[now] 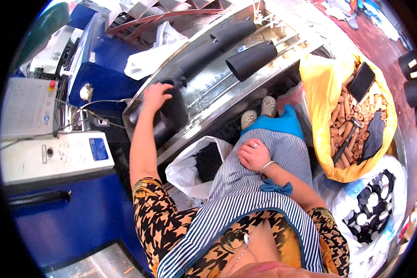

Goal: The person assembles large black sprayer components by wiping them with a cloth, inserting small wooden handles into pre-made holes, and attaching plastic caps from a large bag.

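Note:
My left hand (156, 96) reaches to the near left end of a long metal tray. Its bent fingers grip the upper edge of a dark, rounded black tube (175, 110); part of the fingertips is hidden against it. Further along the tray lie a long black tube (231, 36) and a shorter, flared black tube (251, 60) with its hollow end toward me. Thin metal rods run beside them. My right hand (255, 155) lies on the striped apron (287, 150) over my lap, fingers loosely stretched, holding nothing.
At right, a yellow sack (316, 76) holds brown tubular pieces, a phone (362, 82) and a hammer (347, 139). Below it, a white bag (396, 173) contains black and white discs. A white bag of black material (207, 162) sits beside my legs. Blue machinery with a control panel (58, 155) stands left.

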Demonstrator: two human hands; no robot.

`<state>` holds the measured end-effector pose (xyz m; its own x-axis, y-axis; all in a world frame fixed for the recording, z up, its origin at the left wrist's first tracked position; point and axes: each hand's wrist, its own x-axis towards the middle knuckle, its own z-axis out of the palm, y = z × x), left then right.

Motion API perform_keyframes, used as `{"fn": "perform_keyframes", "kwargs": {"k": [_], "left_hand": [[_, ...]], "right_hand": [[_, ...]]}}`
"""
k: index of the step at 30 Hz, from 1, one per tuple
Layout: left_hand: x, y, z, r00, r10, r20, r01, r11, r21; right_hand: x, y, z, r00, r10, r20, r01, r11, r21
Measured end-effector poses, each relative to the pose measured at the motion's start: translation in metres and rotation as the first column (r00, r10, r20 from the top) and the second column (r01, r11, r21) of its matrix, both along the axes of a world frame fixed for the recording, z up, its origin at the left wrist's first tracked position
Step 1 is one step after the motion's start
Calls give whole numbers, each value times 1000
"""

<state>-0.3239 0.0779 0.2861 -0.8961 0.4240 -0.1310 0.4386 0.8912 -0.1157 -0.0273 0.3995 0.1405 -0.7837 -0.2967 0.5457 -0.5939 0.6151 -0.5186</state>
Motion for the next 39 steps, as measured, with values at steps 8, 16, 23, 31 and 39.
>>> {"fn": "perform_keyframes", "kwargs": {"k": [8,16,23,31,39], "left_hand": [[45,-18,60,977,149,-153,-65,892,448],[83,-8,23,976,114,-186,-27,909,417],[84,4,59,972,142,-185,-24,849,527],[78,15,36,964,74,-254,61,872,486],[74,1,15,985,-174,-23,170,914,368]], "right_hand": [[4,-2,2,999,10,-36,-8,1000,29],[13,0,3,1000,16,-25,-16,1000,26],[15,3,2,1000,18,-17,-17,999,32],[16,0,-2,1000,21,-22,-21,1000,-10],[18,16,3,989,91,113,-102,990,95]]}}
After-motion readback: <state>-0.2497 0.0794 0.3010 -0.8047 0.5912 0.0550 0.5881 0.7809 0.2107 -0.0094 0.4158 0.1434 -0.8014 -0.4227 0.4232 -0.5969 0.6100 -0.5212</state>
